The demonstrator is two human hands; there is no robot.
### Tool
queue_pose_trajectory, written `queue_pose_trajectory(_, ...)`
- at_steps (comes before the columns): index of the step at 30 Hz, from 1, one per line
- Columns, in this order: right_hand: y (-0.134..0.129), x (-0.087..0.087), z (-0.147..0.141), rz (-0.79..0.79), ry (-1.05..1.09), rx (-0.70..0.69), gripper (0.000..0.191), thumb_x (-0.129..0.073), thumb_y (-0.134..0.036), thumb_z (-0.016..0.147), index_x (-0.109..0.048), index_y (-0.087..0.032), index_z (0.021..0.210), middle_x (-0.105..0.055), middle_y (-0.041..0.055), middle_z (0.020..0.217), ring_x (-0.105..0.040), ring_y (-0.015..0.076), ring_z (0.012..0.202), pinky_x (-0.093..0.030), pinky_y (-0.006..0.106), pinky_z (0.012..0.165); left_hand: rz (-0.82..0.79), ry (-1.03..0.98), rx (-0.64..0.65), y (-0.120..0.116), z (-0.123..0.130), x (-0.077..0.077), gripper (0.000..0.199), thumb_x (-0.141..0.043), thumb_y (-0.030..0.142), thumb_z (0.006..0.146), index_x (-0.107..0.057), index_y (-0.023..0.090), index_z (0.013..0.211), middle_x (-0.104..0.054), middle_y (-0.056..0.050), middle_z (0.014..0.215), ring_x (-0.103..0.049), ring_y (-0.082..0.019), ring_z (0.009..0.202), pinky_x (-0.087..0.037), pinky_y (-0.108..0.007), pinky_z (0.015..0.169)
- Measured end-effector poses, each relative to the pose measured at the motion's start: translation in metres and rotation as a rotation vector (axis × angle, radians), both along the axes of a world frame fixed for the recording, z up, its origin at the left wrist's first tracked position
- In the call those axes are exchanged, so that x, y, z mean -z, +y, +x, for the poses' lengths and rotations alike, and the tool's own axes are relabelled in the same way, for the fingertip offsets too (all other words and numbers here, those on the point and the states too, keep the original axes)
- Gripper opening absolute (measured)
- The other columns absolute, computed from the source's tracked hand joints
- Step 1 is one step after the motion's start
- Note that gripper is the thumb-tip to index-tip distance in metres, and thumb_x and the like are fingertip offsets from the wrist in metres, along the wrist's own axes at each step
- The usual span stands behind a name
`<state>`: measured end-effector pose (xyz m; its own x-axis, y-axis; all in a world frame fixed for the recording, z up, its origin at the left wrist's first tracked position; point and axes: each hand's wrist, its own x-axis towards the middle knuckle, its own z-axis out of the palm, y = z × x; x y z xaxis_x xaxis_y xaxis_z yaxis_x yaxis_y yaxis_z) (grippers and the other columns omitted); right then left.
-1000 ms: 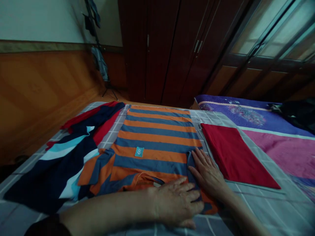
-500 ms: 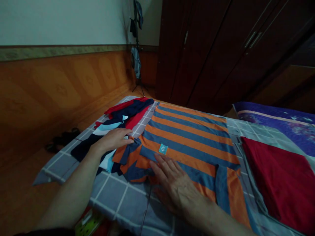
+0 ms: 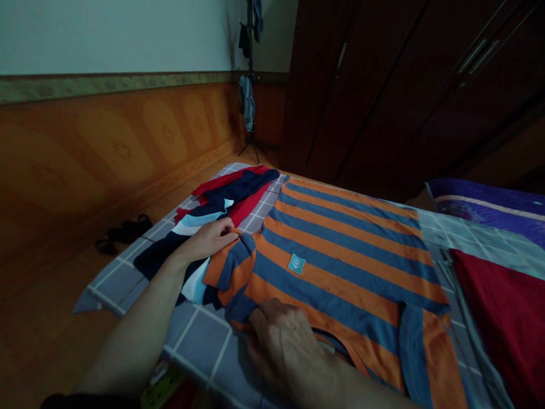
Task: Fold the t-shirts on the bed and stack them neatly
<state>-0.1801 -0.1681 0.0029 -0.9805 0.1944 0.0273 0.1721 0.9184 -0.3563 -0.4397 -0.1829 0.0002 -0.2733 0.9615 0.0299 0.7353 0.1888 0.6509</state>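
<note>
An orange and blue striped T-shirt lies spread on the checked bedsheet, with a small teal patch on its chest. My left hand is closed, pinching the edge of the sleeve on the left. Nearer to me, my right hand has its fingers curled down on the shirt's shoulder beside the neck opening; the fingertips are partly hidden. The sleeve between the hands is fairly flat. The other sleeve lies folded on the right.
Left of the shirt is a heap of navy, white and red clothes. A folded red cloth lies to the right. Dark shoes are on the floor. Beyond the bed stand a coat rack and a dark wardrobe.
My left hand has closed on the sleeve edge. My right hand went from flat to gripping the shoulder fabric. The bunched sleeve is now smoother, and the view has shifted slightly left.
</note>
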Motion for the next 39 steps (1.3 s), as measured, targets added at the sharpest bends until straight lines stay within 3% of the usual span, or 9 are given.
queue_pose_trajectory(6,-0.007,0.004,-0.008,0.262,-0.074,-0.118,0.011,-0.05,-0.01,0.084,-0.055,-0.017,0.076,-0.058,0.005,0.069,-0.052,0.0191,0.06,-0.037,0.032,0.049,-0.039,-0.207,-0.016,-0.004,-0.001,-0.001,0.033,-0.049,0.047,0.083,-0.051,0.017,0.097,-0.054,0.003,0.067,-0.052,-0.013,0.061,-0.037,-0.022,0.054)
queue_pose_trajectory(8,-0.006,-0.005,-0.007,0.246,-0.078,-0.144,0.011,-0.051,-0.008,0.082,-0.055,-0.017,0.077,-0.059,0.0052,0.071,-0.053,0.0191,0.063,-0.04,0.032,0.052,-0.136,-0.095,-0.006,-0.007,0.0,-0.004,0.042,-0.054,0.054,0.079,-0.055,0.017,0.1,-0.053,0.003,0.065,-0.049,-0.013,0.057,-0.032,-0.022,0.049)
queue_pose_trajectory(11,0.001,-0.014,-0.005,0.201,-0.009,-0.16,0.012,-0.052,-0.007,0.079,-0.057,-0.015,0.086,-0.06,0.0074,0.086,-0.054,0.0207,0.079,-0.045,0.033,0.064,-0.24,0.066,0.014,-0.009,0.002,-0.008,0.043,-0.054,0.06,0.077,-0.058,0.017,0.078,-0.054,0.002,0.064,-0.048,-0.013,0.057,-0.028,-0.023,0.048)
queue_pose_trajectory(16,0.011,-0.009,-0.013,-0.079,-0.011,-0.13,0.01,-0.054,-0.02,0.078,-0.056,-0.016,0.087,-0.056,0.008,0.101,-0.049,0.0212,0.095,-0.045,0.034,0.083,-0.266,0.103,0.16,-0.01,0.006,-0.012,0.042,-0.051,0.056,0.081,-0.053,0.017,0.064,-0.048,0.002,0.065,-0.043,-0.012,0.059,-0.029,-0.023,0.052)
queue_pose_trajectory(19,0.011,-0.005,-0.016,-0.159,0.018,-0.14,0.017,-0.054,-0.022,0.08,-0.057,-0.016,0.095,-0.056,0.0072,0.105,-0.046,0.0212,0.101,-0.041,0.036,0.094,-0.194,-0.008,0.226,-0.011,0.007,-0.016,0.035,-0.055,0.047,0.081,-0.048,0.017,0.065,-0.045,0.003,0.07,-0.042,-0.011,0.063,-0.032,-0.022,0.055)
queue_pose_trajectory(26,0.013,0.006,-0.014,-0.156,0.1,-0.183,0.015,-0.048,-0.022,0.085,-0.06,-0.016,0.091,-0.057,0.0082,0.108,-0.046,0.0213,0.109,-0.034,0.035,0.101,-0.119,-0.485,0.114,-0.019,0.007,-0.023,0.025,-0.055,0.041,0.084,-0.043,0.019,0.081,-0.042,0.007,0.065,-0.04,-0.007,0.054,-0.032,-0.018,0.048)
queue_pose_trajectory(30,0.017,0.009,-0.013,-0.191,0.093,-0.197,0.027,-0.049,-0.03,0.087,-0.059,-0.013,0.106,-0.045,0.0128,0.136,-0.035,0.0249,0.129,-0.025,0.037,0.11,-0.109,-0.538,0.129,-0.018,0.006,-0.022,0.029,-0.059,0.033,0.082,-0.047,0.02,0.104,-0.058,0.0,0.093,-0.057,-0.013,0.082,-0.047,-0.024,0.069)
queue_pose_trajectory(33,0.018,0.009,-0.012,-0.193,0.055,-0.227,0.032,-0.05,-0.033,0.087,-0.059,-0.01,0.109,-0.04,0.0164,0.141,-0.029,0.0285,0.133,-0.021,0.04,0.112,-0.081,-0.456,0.169,-0.017,0.008,-0.026,0.034,-0.059,0.029,0.081,-0.05,0.02,0.113,-0.057,-0.004,0.116,-0.055,-0.019,0.107,-0.046,-0.031,0.088)
queue_pose_trajectory(39,0.012,0.009,-0.012,-0.178,0.047,-0.309,0.036,-0.052,-0.032,0.085,-0.057,-0.009,0.113,-0.041,0.0182,0.14,-0.033,0.029,0.132,-0.023,0.039,0.111,-0.015,-0.545,0.081,-0.017,0.027,-0.04,0.037,-0.063,0.033,0.079,-0.056,0.018,0.112,-0.062,-0.006,0.115,-0.058,-0.023,0.108,-0.047,-0.034,0.091)
